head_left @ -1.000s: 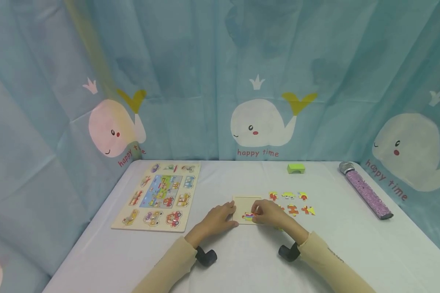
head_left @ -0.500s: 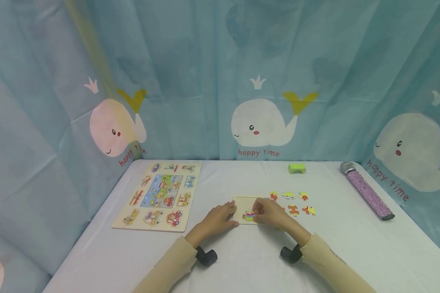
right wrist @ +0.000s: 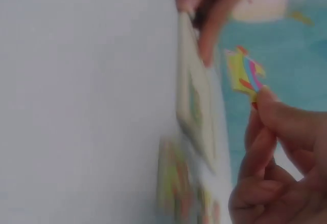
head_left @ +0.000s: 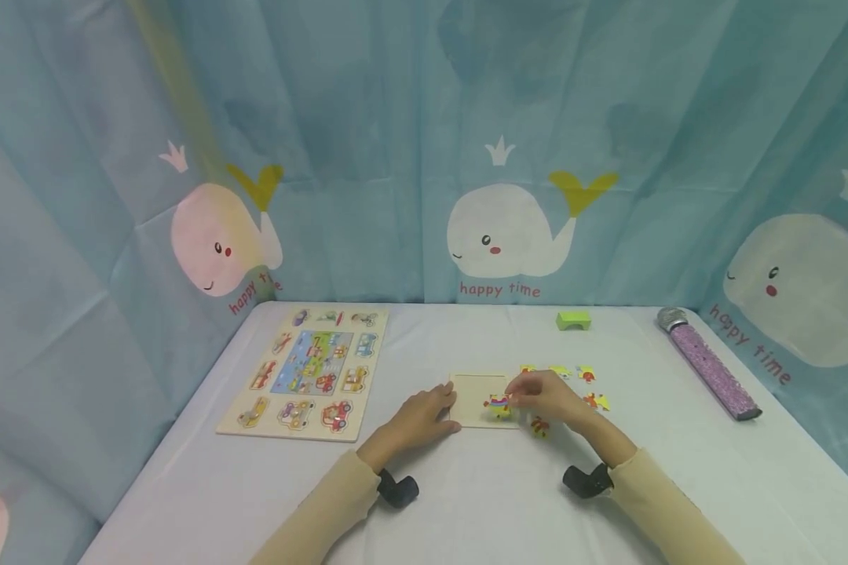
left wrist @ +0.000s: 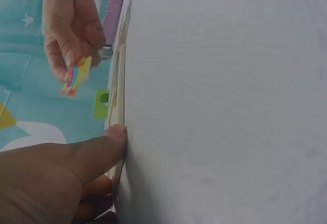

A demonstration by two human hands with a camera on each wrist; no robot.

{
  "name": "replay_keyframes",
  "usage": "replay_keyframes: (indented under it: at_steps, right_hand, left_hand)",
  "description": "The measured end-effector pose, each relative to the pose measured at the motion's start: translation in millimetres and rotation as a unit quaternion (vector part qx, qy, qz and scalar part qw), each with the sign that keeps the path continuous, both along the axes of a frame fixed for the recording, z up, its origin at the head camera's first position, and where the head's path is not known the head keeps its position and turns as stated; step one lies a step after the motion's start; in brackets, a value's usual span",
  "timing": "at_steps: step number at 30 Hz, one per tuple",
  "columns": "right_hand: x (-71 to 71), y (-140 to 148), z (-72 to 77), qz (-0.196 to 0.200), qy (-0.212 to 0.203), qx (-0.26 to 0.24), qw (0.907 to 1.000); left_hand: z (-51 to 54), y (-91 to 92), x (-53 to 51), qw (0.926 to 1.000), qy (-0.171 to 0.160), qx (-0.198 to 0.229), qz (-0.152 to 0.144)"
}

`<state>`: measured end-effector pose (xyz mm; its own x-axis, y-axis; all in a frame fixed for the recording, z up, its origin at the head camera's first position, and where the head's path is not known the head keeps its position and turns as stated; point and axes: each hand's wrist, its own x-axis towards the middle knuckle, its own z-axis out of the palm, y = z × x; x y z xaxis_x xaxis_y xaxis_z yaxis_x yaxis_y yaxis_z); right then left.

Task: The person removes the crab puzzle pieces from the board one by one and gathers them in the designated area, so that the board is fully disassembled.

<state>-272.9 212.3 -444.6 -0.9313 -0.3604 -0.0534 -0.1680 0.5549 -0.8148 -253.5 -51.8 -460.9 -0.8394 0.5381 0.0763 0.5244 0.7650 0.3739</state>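
Observation:
My right hand (head_left: 550,396) pinches a yellow jigsaw piece (head_left: 498,406) with a rainbow stripe between thumb and fingertips. In the right wrist view this puzzle piece (right wrist: 245,73) is raised above the board. Beneath it lies a shallow wooden puzzle tray (head_left: 469,399), its visible floor bare. My left hand (head_left: 420,418) holds the tray at its left side; in the left wrist view the thumb (left wrist: 113,134) lies against the tray's edge. Right of the tray lie several loose jigsaw pieces (head_left: 596,401), some partly hidden by my right hand. One loose piece (head_left: 540,427) sits below that hand.
A larger wooden vehicle puzzle board (head_left: 353,315) lies at the left. A green arch block (head_left: 573,320) stands at the back, and a sequinned pink microphone (head_left: 710,365) lies at the far right. A whale-print curtain (head_left: 346,157) hangs behind the white table (head_left: 459,502).
My right hand has lifted the rainbow jigsaw piece off the tray floor and moved right and slightly away. The left hand stays at the tray.

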Motion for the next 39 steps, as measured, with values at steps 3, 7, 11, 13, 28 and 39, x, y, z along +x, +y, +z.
replay_keyframes:
  at_steps: [3,7,11,13,28,39]
  right_hand:
    - [3.2,22,7.3,-0.046,-0.022,0.014,0.9986]
    - [6.4,50,14.2,-0.078,-0.044,0.029,0.9955]
    - [8.8,69,15.9,-0.106,-0.06,0.041,0.9918]
    - [10.4,75,14.1,-0.124,-0.069,0.05,0.9887]
    - [28.2,91,3.6,-0.119,-0.074,0.117,0.9832]
    - [37.5,81,9.9,-0.145,-0.037,0.185,0.9713]
  left_hand:
    - [0.2,-0.6,-1.9,1.0,-0.001,-0.003,0.006]
    - [3.8,-3.2,-3.7,0.9998,-0.009,-0.003,0.016]
    - [6.9,-5.6,-5.0,0.9997,-0.008,-0.001,0.025]
    - [6.8,-5.9,-5.3,0.9997,-0.008,0.002,0.025]
    - [-1.0,-0.7,-1.3,0.9997,-0.018,0.005,0.016]
    - [-2.1,1.4,-1.1,0.9997,-0.023,0.006,0.011]
